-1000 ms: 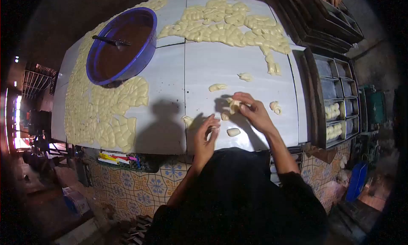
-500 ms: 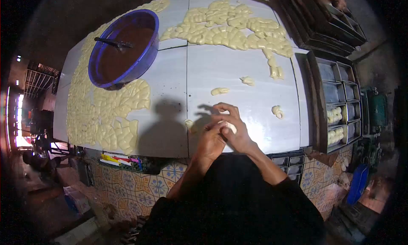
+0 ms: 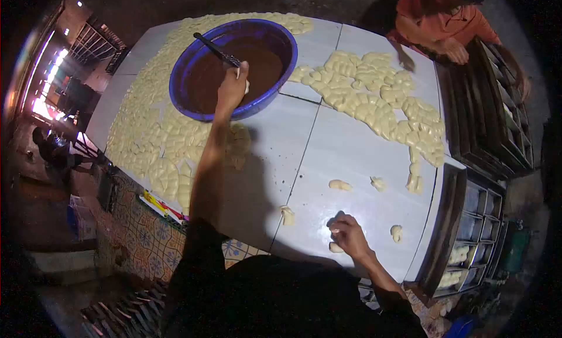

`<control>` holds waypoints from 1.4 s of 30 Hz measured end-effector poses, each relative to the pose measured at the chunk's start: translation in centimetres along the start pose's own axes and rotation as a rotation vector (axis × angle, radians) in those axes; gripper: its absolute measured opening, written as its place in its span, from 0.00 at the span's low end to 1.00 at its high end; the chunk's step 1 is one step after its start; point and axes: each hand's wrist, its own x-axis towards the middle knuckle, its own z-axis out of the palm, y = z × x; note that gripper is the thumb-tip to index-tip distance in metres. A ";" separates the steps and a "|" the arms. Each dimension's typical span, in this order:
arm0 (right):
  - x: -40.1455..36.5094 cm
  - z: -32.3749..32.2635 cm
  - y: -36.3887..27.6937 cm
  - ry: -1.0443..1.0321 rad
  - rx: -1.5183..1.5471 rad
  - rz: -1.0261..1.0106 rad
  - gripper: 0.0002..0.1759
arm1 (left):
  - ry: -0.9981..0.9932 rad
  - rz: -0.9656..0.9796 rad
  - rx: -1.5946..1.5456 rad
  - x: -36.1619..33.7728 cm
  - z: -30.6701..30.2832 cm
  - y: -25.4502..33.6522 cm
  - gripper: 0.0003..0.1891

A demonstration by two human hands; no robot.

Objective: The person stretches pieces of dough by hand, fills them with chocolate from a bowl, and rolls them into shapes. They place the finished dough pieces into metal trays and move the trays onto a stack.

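Observation:
My left hand [image 3: 232, 87] reaches out over the blue bowl [image 3: 196, 106] of brown filling and grips the dark spoon handle [image 3: 214, 50] that sticks out of it. My right hand [image 3: 348, 234] rests near the table's front edge, fingers curled on a small piece of dough [image 3: 336, 248]. Loose dough pieces lie around it: one [image 3: 340, 185] beyond, one [image 3: 287, 215] to the left, one [image 3: 396, 233] to the right.
Flat dough pieces cover the white tiled table [image 3: 328, 139] in a mass at the left [image 3: 155, 150] and another at the far right [image 3: 374, 98]. Dark baking tins [image 3: 468, 226] stand at the right edge. A person in orange [image 3: 442, 21] works at the far side.
Both hands were together by the front edge half a second ago. My left hand has since stretched out to the spoon in the bowl; my right hand stays by the front edge. The view has swung.

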 end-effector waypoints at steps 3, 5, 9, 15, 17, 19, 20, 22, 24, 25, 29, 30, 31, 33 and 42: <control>2.7 -1.4 -1.2 0.215 0.234 0.194 0.12 | -0.373 -0.314 0.190 2.7 0.0 -1.6 0.51; 4.6 -3.0 -2.2 0.018 0.345 0.059 0.27 | -0.568 -0.462 0.155 1.9 -0.1 -0.2 0.57; 5.2 -2.6 -3.4 0.154 -0.153 0.051 0.30 | -0.284 -0.099 0.245 2.4 1.7 -1.7 0.58; 4.9 -0.3 -4.2 0.312 0.809 0.204 0.25 | -0.176 -0.264 -0.420 -11.6 2.2 6.0 0.50; 5.4 0.8 -4.1 0.285 1.275 0.273 0.28 | -0.460 -0.487 -0.977 -17.7 4.6 5.8 0.48; 5.7 0.6 -5.3 0.268 1.525 0.503 0.23 | -0.598 -0.635 -1.028 -24.6 6.3 10.7 0.48; 4.8 1.7 -4.4 0.310 1.467 0.453 0.20 | -0.665 -0.712 -1.045 -28.0 7.2 13.2 0.49; 3.2 1.7 -4.6 0.405 1.319 0.457 0.17 | -0.513 -0.669 -0.990 -31.6 8.9 10.7 0.38; 1.7 2.2 -6.2 0.578 1.181 0.389 0.14 | -0.450 -0.709 -0.999 -34.2 8.8 10.9 0.31; 1.1 2.2 -6.3 0.587 0.758 0.232 0.14 | -0.426 -0.746 -1.073 -35.3 8.7 11.2 0.28; -2.9 1.2 -6.3 0.432 -0.060 -0.125 0.18 | -0.652 -0.135 -0.503 -38.7 9.5 7.7 0.23; -3.4 0.8 -6.4 0.451 0.037 -0.124 0.17 | -0.622 -0.174 -0.382 -38.9 8.1 10.4 0.13; -3.7 0.7 -6.6 0.470 0.136 -0.122 0.16 | -0.639 -0.202 -0.485 -39.6 8.7 9.7 0.13; -4.1 1.5 -5.6 0.639 0.568 0.025 0.09 | -0.677 -0.269 -0.691 -41.1 9.7 8.3 0.14; -7.1 3.5 -4.6 0.439 0.538 0.340 0.10 | -0.618 -0.220 -0.571 -43.1 10.4 7.8 0.42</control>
